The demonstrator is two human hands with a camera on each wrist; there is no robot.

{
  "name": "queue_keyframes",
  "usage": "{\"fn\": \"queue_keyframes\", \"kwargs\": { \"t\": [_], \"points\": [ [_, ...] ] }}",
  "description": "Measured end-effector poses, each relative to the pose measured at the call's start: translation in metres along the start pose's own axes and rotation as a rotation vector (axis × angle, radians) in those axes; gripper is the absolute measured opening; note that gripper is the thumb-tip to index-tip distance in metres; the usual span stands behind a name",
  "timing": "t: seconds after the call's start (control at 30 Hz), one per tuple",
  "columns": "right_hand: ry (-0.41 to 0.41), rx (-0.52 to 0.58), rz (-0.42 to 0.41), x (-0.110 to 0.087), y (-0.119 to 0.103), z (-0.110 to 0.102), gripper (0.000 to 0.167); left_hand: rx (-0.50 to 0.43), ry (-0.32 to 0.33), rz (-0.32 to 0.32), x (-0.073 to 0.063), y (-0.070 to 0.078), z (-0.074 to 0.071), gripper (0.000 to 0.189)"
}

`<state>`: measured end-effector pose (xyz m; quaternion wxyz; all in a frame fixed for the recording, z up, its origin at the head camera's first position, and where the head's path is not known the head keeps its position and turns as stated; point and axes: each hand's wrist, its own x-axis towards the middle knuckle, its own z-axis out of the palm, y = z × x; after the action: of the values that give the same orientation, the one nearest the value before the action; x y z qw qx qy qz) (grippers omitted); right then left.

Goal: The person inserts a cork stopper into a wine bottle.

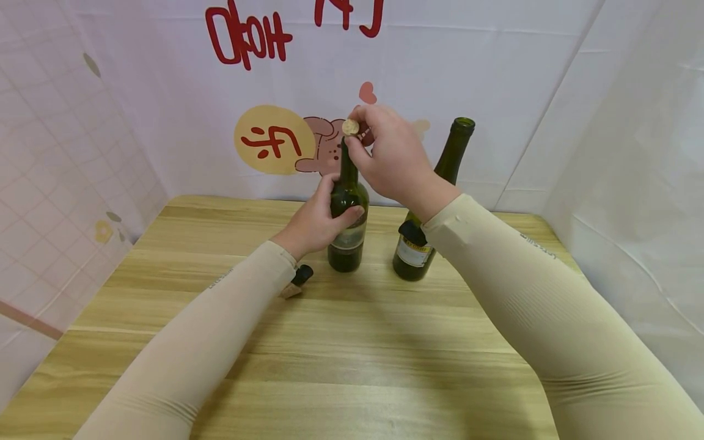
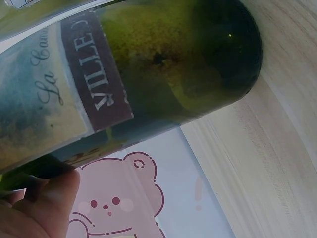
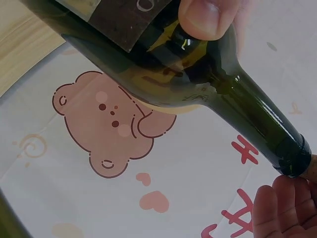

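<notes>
A dark green wine bottle (image 1: 345, 256) stands on the wooden table, its label showing in the left wrist view. Around its upper body wraps my left hand (image 1: 319, 220), thumb across the front. My right hand (image 1: 393, 153) pinches a cork (image 1: 351, 127) between thumb and fingers at the bottle's mouth. In the right wrist view the cork (image 3: 312, 168) sits right at the rim of the neck (image 3: 292, 156), with several fingertips (image 3: 265, 203) just below. A second green bottle (image 1: 414, 269), without a stopper in its mouth, stands to the right, partly behind my right forearm.
Below my left cuff are a black object (image 1: 302, 275) and a small tan piece (image 1: 292, 291). Another black object (image 1: 412, 233) by the right cuff overlaps the second bottle. A white printed sheet (image 1: 467, 55) hangs behind the wooden table (image 1: 352, 366).
</notes>
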<state>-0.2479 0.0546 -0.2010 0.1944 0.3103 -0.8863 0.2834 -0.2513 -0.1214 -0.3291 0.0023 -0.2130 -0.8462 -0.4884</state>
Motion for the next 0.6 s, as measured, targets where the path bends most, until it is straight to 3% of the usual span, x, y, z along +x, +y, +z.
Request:
{"fn": "queue_keyframes", "kwargs": {
  "t": [0.6],
  "points": [
    [-0.015,0.048,0.011,0.0018,-0.0006,-0.0014,0.016,-0.005,-0.003,-0.004,-0.0010,-0.0007,-0.0002,0.075]
  ]
}}
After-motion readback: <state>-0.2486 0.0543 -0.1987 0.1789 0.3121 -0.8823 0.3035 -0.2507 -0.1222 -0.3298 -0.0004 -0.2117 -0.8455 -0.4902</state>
